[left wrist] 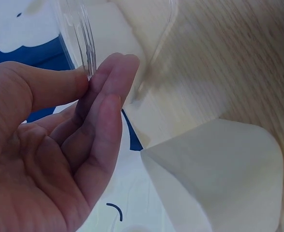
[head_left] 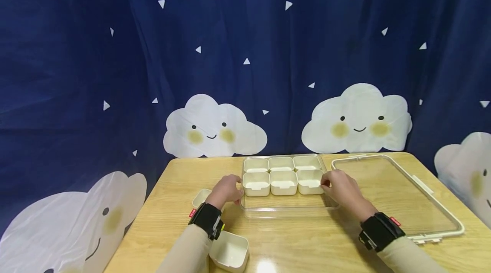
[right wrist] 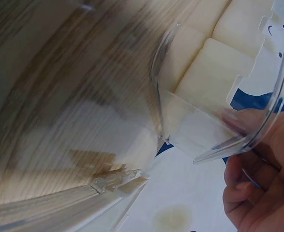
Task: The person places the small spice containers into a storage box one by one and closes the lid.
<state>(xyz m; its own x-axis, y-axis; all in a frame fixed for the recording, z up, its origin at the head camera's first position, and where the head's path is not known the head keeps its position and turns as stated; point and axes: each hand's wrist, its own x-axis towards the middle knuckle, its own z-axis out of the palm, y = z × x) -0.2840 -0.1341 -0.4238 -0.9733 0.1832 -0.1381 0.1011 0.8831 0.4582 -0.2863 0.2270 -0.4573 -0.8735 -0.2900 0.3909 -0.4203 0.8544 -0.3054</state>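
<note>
The clear tray on the table was pinched at both side walls, by the left hand and the right hand, likely to steady it. Six cream cups sat inside; the lid lay alongside.

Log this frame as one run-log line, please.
left hand: pinches clear tray left rim | right hand: grips tray right rim | tray: six cream cups | lid: off, right
</note>
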